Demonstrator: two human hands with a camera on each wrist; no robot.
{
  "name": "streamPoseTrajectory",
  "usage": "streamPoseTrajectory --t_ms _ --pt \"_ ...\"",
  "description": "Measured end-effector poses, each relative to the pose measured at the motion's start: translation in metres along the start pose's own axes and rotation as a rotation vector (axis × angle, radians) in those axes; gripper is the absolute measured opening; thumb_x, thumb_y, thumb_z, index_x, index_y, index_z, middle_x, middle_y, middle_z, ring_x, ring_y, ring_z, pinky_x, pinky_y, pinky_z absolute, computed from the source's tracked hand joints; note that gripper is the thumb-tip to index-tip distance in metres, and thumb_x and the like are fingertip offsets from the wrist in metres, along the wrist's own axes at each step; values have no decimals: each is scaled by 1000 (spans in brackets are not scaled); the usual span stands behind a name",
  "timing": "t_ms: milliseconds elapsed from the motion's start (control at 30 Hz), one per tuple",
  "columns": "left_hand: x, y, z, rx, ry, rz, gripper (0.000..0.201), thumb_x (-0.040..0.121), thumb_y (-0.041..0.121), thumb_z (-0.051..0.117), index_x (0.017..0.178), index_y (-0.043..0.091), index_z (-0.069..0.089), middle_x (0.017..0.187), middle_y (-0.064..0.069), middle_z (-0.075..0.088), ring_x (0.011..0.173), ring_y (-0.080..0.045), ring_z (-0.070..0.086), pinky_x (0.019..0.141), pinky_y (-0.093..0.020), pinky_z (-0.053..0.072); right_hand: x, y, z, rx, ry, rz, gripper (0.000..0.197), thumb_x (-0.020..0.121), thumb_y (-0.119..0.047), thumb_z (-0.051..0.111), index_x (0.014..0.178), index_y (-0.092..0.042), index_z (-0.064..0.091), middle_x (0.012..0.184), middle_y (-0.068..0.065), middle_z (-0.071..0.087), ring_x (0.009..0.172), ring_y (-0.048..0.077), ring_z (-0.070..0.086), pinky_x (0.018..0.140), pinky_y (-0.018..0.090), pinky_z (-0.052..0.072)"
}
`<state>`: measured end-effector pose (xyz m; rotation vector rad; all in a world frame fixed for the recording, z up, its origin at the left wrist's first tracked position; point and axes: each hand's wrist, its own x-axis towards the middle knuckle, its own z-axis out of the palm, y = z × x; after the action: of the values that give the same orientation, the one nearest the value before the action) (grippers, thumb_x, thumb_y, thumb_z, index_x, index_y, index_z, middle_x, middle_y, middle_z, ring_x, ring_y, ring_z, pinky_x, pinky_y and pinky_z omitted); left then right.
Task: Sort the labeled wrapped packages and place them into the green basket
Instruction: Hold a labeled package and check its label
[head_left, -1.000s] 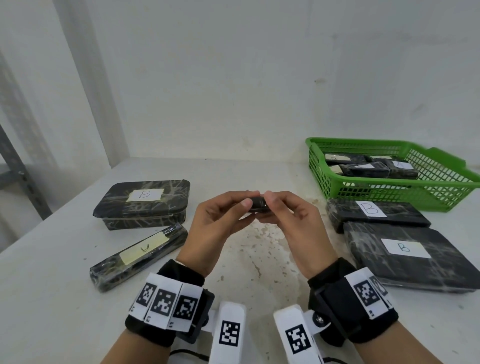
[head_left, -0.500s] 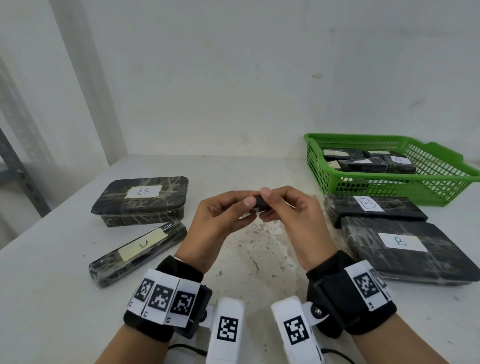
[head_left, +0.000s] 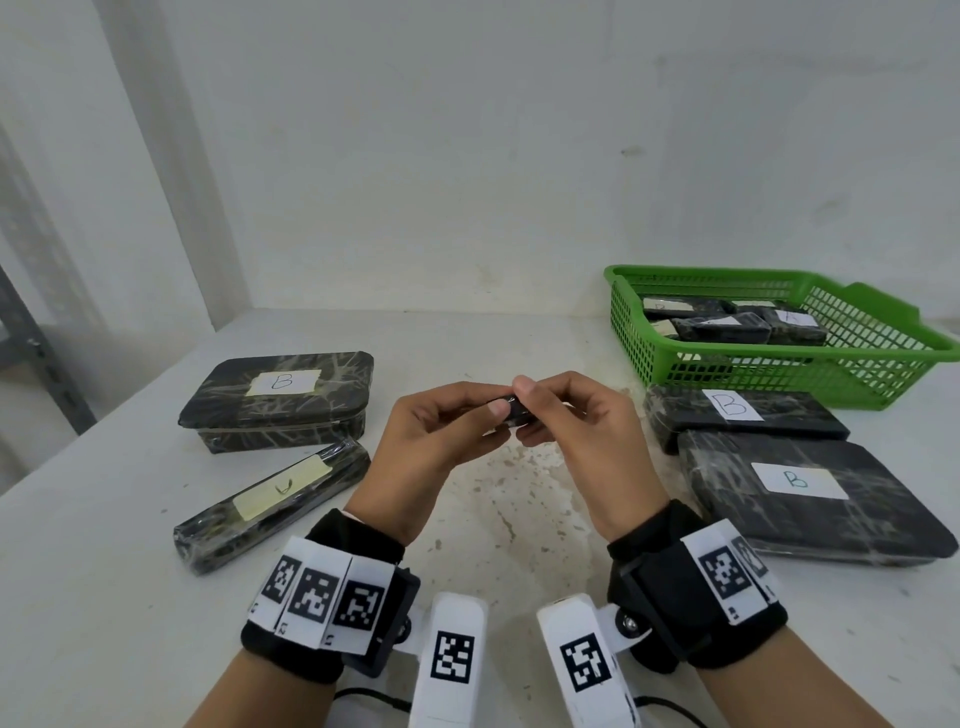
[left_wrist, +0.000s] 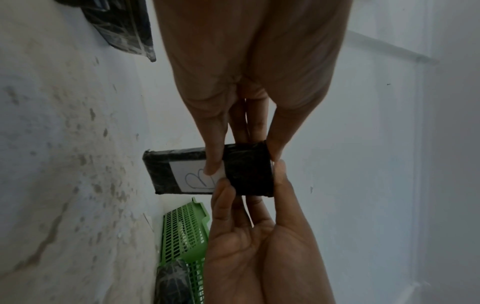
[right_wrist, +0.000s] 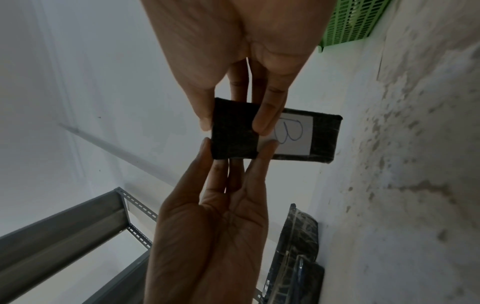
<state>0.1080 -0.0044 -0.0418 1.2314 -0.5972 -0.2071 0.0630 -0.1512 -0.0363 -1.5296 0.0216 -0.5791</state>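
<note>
A small black wrapped package (head_left: 515, 411) hangs above the table's middle, pinched at its ends by my left hand (head_left: 498, 411) and right hand (head_left: 525, 410). No label shows on it. The left wrist view has it (left_wrist: 246, 168) between my left fingertips (left_wrist: 213, 167) from above and the right hand (left_wrist: 249, 182) from below. The right wrist view shows the same package (right_wrist: 233, 133) under my right hand (right_wrist: 233, 125), with the left hand (right_wrist: 236, 148) below. The green basket (head_left: 631, 332) stands at the back right with several wrapped packages inside.
Two flat black packages marked B (head_left: 737, 415) (head_left: 810, 499) lie right of my hands, in front of the basket. On the left are a thicker B package (head_left: 280, 400) and a long package with a yellow label (head_left: 270, 499). A white wall closes the back.
Both hands keep hold of the small package in the same spot. The right fingertip has crept slightly leftward over its top.
</note>
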Motion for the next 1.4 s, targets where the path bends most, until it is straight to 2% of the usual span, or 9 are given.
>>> streamPoseTrajectory --t_ms 167,367,533,633,733,900,1033,1233,1400 --pt "0 -1 1 24 23 10 29 85 16 62 107 2 73 105 -16 74 105 -26 70 92 -38 57 -1 -3 0 21 -53 29 49 72 -46 70 90 -1 70 81 6 74 68 15 67 68 22 54" --pt "-2 0 2 63 -27 24 26 82 12 69 107 9 74 105 -14 74 105 -32 69 96 -40 55 1 -1 -1 34 -2 33 42 74 -39 72 86 1 69 73 5 71 58 13 63 62 24 53" --pt "1 1 3 55 104 45 24 88 9 66 110 3 71 108 -21 71 101 -28 71 82 -37 61 1 2 2 16 -23 105 45 77 -49 64 100 -11 72 74 5 70 62 12 64 63 23 53" --pt "6 5 -6 -70 251 41 19 90 15 60 105 5 67 103 -17 72 95 -29 73 71 -33 62 5 4 -4 -22 -45 182 29 88 -33 68 112 -19 71 84 -1 71 60 4 61 60 20 47" --pt "9 9 -14 -235 362 21 14 99 15 52 98 7 64 96 -7 73 86 -27 75 67 -32 62 7 6 -12 -80 -106 193 21 88 -7 68 109 -9 73 83 -1 68 57 -7 57 55 9 41" --pt "10 12 -18 -405 450 -12 14 102 15 48 96 11 60 91 -8 68 72 -22 75 61 -29 61 8 4 -13 -165 -161 171 13 87 -9 70 100 -11 73 82 7 67 58 -1 55 56 10 42" --pt "7 6 -16 -371 436 -64 15 102 12 46 101 15 60 86 -2 75 71 -22 75 57 -29 59 10 4 -15 -89 -70 212 14 92 -9 65 105 -5 70 84 7 70 64 7 63 60 16 51" --pt "1 14 5 -365 279 -250 12 91 -2 57 88 9 55 91 -16 74 76 -28 76 57 -32 60 15 -21 -29 266 296 269 11 91 -11 66 97 -4 60 81 13 68 59 16 63 54 22 54" --pt "0 23 50 -315 180 -324 19 88 -9 60 88 6 49 84 -19 74 74 -32 75 58 -30 60 4 -43 -57 356 359 131 18 86 -7 70 101 -5 60 95 14 70 90 20 69 88 30 55"
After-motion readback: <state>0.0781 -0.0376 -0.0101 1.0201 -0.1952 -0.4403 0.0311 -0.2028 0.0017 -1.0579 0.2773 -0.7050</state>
